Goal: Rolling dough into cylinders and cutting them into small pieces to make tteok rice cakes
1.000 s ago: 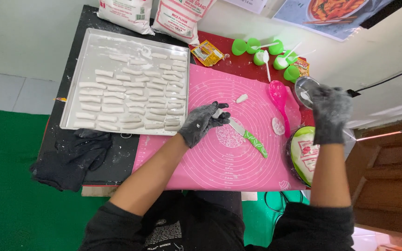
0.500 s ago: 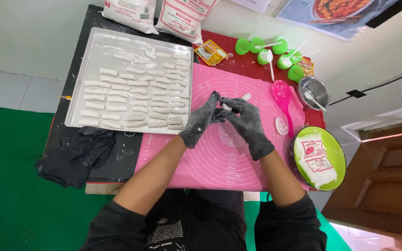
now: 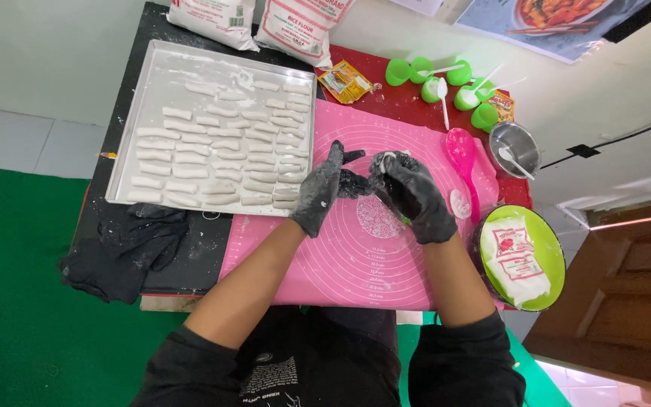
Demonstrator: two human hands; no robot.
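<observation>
Both my hands wear black gloves dusted with flour and meet above the pink silicone mat (image 3: pixel 356 264). My right hand (image 3: pixel 410 194) is curled around a small white dough piece (image 3: pixel 386 157) that shows at its fingertips. My left hand (image 3: pixel 319 190) stands edge-up with its fingers straight, pressed against the right hand and the dough. To the left lies a metal tray (image 3: pixel 161 81) holding several rows of white dough sticks (image 3: pixel 227 162).
A pink spoon (image 3: pixel 463 151), a metal bowl (image 3: pixel 514 147) and a green bowl (image 3: pixel 555 256) holding a white packet stand at the right. Green cups (image 3: pixel 431 75), a yellow sachet (image 3: pixel 346 81) and flour bags (image 3: pixel 291 22) are at the back. A black cloth (image 3: pixel 126 252) lies front left.
My right hand has come from the metal bowl at the right over to my left hand at the mat's middle. Both hands now close together on the dough piece.
</observation>
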